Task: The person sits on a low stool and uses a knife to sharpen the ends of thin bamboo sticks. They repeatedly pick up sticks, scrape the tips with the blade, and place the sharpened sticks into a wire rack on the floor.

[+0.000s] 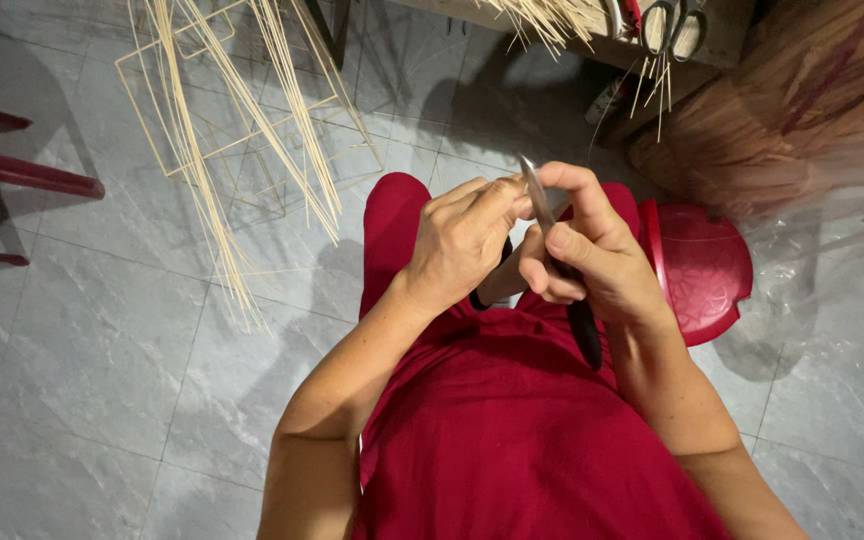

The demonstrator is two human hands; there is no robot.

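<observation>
Above the red lap, the right hand (582, 255) grips a black-handled knife (562, 265), its blade slanting up and away from the handle near the wrist, while the left hand (467, 235), just left of the blade, pinches closed at its upper edge.

Both forearms bend inward over the lap, left hand (462, 240) and right hand (592, 255) closed in a grip, fingertips touching.
</observation>
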